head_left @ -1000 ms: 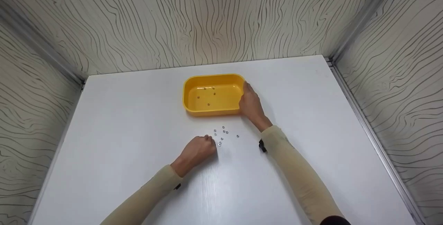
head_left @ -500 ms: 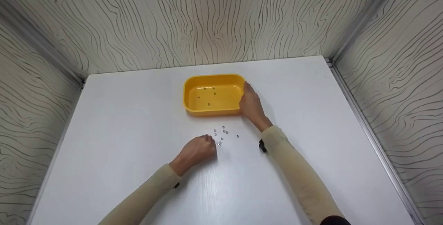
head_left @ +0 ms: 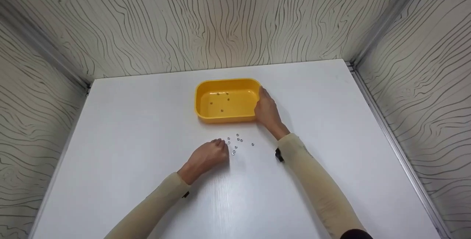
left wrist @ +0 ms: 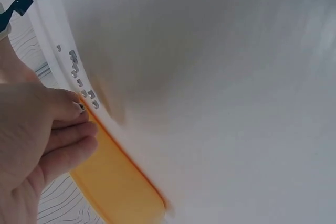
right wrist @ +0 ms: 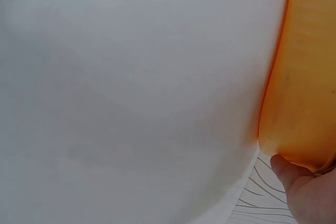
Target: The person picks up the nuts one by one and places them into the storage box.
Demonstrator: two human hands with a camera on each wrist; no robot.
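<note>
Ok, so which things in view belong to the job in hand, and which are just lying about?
Part of the job:
Left hand, pinching a small metal piece
Right hand, gripping the yellow tray
Metal pieces inside the tray
Loose metal pieces on the tray's near side

Only surroundings:
White table
Wood-grain panels

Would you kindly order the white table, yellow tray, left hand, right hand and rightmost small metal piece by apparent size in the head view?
1. White table
2. Yellow tray
3. Left hand and right hand: too alike to rank
4. Rightmost small metal piece
</note>
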